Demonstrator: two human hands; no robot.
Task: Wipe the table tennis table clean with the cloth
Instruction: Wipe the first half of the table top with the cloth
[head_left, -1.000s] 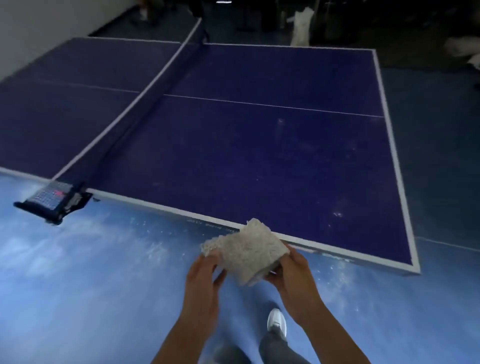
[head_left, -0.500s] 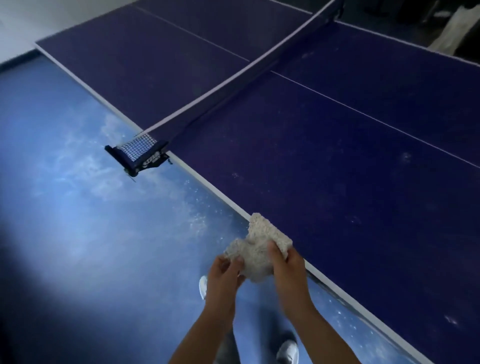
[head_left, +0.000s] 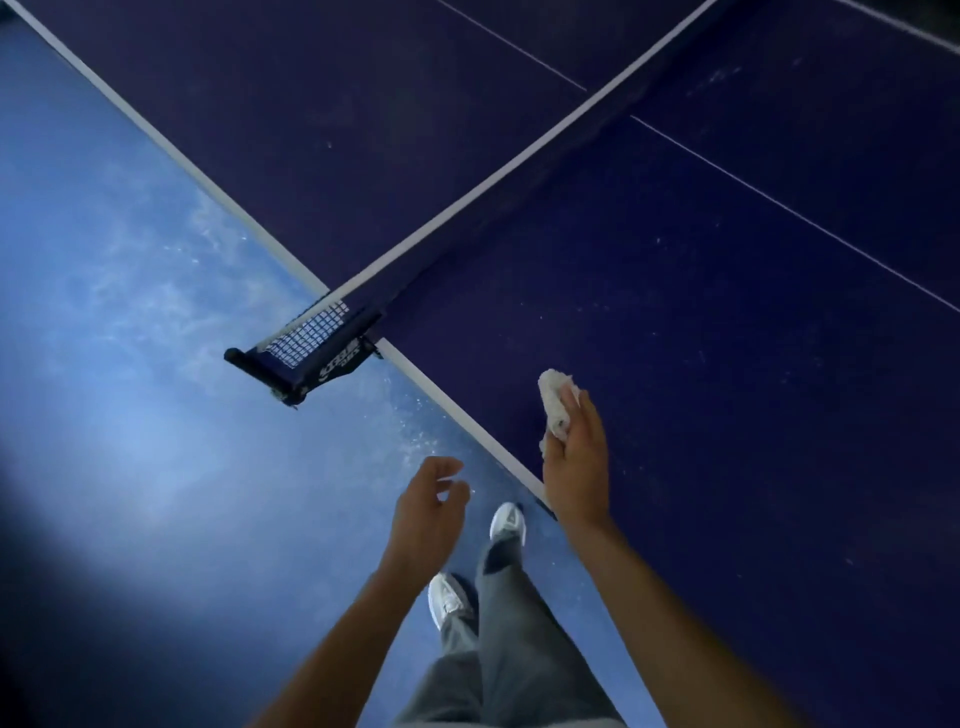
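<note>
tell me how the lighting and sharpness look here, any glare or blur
Head view: dim overall, one bright patch on the blue floor fading to near black at lower left; the table tennis table reads dark, pale dust specks just showing; the cloth in the right hand looks soft-edged; the left hand and both forearms are slightly blurred.

A blue floor (head_left: 130, 415) streaked with pale dust spreads under a dark net clamp (head_left: 317, 364) with white lettering and its mesh net (head_left: 311, 332). White sneakers (head_left: 508, 522) and grey trousers (head_left: 519, 649) stand nearby.
</note>
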